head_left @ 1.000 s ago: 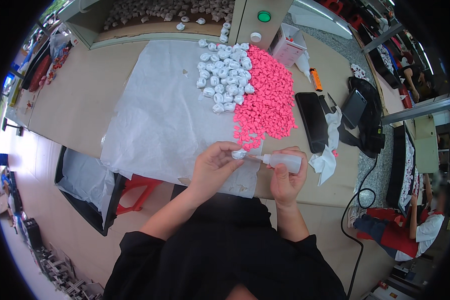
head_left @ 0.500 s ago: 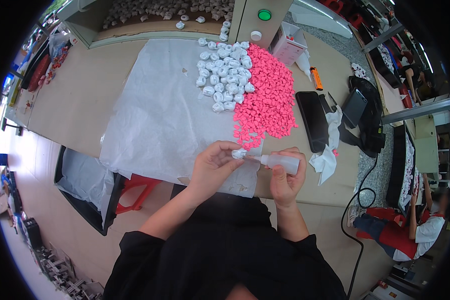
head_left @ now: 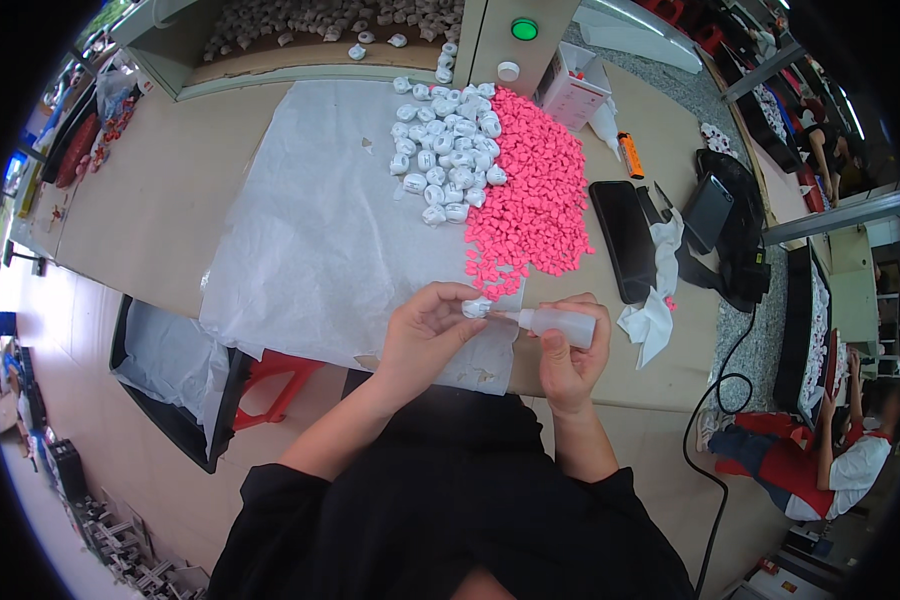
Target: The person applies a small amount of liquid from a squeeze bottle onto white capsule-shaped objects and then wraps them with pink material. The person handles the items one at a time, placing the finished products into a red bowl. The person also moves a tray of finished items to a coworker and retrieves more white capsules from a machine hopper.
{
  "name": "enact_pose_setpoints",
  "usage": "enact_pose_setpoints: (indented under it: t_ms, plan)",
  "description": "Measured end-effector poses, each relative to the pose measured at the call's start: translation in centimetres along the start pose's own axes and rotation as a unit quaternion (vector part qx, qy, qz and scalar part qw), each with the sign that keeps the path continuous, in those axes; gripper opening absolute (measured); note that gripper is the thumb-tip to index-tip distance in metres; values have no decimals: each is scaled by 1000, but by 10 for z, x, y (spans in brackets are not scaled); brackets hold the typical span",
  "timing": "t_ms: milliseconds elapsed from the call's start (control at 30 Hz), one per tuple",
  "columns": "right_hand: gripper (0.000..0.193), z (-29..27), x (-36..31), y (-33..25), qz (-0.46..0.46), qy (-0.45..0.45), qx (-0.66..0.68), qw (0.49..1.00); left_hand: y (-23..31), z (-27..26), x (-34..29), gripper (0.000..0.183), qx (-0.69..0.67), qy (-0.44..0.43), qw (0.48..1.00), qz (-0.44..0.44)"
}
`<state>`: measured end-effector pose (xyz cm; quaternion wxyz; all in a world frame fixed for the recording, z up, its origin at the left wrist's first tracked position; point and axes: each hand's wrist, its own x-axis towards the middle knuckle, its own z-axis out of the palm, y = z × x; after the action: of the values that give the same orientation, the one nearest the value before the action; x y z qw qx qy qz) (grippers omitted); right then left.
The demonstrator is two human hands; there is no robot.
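Between the thumb and fingers of my left hand (head_left: 425, 335) is a small white rounded piece (head_left: 476, 308) with dark markings. My right hand (head_left: 576, 362) is wrapped round a translucent squeeze bottle (head_left: 562, 326). The bottle lies nearly level, its thin nozzle pointing left at the white piece; I cannot tell whether the tip touches it. Just beyond my hands spreads a heap of small pink pieces (head_left: 540, 190). Left of that heap sit several more white rounded pieces (head_left: 445, 150) on a sheet of white paper (head_left: 310, 220).
A black phone (head_left: 622, 240), crumpled tissue (head_left: 648, 328), an orange tube-shaped item (head_left: 631, 156) and a white box (head_left: 575, 88) lie to the right. At the back stands a shelf (head_left: 320, 70) holding white pieces. A black tray (head_left: 175, 370) is at lower left. Another person (head_left: 820, 460) is at far right.
Hardly anything differs. The whole view has shifted very slightly; both hands keep the same hold on the white piece and the bottle.
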<state>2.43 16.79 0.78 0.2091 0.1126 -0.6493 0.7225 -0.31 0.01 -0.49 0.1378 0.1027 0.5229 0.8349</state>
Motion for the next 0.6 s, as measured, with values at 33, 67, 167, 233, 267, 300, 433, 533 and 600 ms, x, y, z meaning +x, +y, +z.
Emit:
enact_pose_setpoints:
  t_ms: [33,67,167,233,267,300,433,533,600]
  plan:
    - [25,0,0,0,-2,-1,-3,1000,0,0,0,28,1,0,1000,-1]
    - [25,0,0,0,-3,-3,-6,1000,-1,0,0,28,0,1,1000,0]
    - [25,1,1,-2,1,-2,-8,1000,0,0,0,28,-5,2,1000,0]
    - [26,-1,0,0,-1,-4,-9,1000,2,1,0,28,-12,2,1000,-3]
    - [26,-1,0,0,-3,-5,-9,1000,2,1,0,28,-11,1,1000,-5]
    - [27,-1,0,0,0,-2,-16,1000,2,1,0,28,-9,1,1000,-7]
    - [28,0,0,0,-5,-1,-29,1000,0,0,0,27,2,2,1000,-1]
    - [28,1,0,1,-11,3,-28,1000,1,1,0,27,3,2,1000,2]
    - [28,1,-1,1,-20,5,-43,999,1,1,0,27,0,3,1000,1]
